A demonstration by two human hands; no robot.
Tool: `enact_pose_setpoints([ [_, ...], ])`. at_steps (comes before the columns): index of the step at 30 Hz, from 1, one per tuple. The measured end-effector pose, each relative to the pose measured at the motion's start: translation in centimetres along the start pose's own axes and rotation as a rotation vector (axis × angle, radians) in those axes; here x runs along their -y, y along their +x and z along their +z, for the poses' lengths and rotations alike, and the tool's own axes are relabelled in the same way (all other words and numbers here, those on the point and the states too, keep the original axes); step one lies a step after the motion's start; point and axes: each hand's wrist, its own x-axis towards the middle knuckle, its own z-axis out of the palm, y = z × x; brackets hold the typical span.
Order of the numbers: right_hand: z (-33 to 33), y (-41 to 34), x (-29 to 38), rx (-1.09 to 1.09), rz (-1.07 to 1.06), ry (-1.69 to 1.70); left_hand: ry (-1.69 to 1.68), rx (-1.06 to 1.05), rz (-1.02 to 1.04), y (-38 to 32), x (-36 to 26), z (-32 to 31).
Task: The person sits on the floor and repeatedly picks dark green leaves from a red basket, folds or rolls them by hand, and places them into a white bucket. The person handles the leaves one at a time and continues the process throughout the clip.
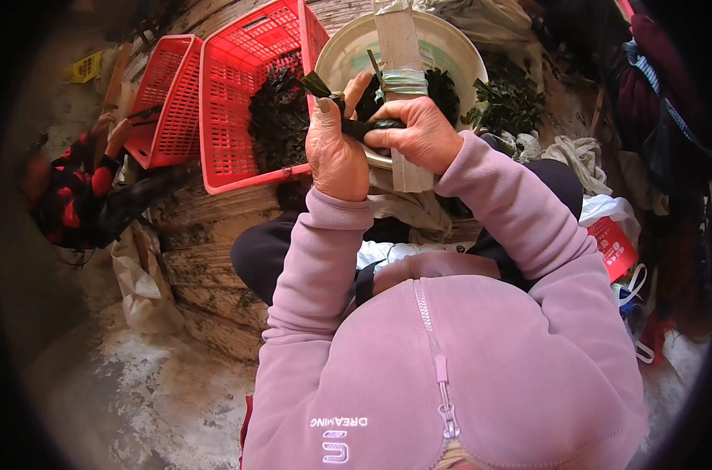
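A dark green seaweed strip [356,127] stretches between my two hands, above the near rim of a round whitish tub [473,44]. My left hand [337,150] has the strip across its thumb and fingers, with one end [316,85] sticking up past the thumb. In my right hand [419,132] the other part is pinched between thumb and fingers. Under the right wrist runs a wooden board [398,41] laid across the tub. Pale green cord [406,82] is wound around the board, and a thin upright piece [374,66] stands beside the binding. Dark seaweed [441,97] lies inside the tub.
Left of the tub, a red plastic basket [226,141] holds dark seaweed [279,117]. Another red basket [165,100] stands beyond, near a person [73,200] handling green strips. Leafy seaweed [508,100] and cloth [579,161] lie to the right, near a red bag [613,249].
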Motion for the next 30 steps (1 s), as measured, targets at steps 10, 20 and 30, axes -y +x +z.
enact_pose_setpoints([
  [10,-4.7,1.7,0.7,-0.153,0.090,0.021,0.707,-0.051,0.099,2.2,0.0,-3.6],
  [20,-6.2,6.2,-2.0,-0.343,-0.210,-0.329,1.066,-0.003,0.294,7.5,1.5,-5.9],
  [30,-4.9,6.9,-3.6,-0.457,-0.335,-0.731,1.479,0.022,0.467,8.4,5.0,-5.5],
])
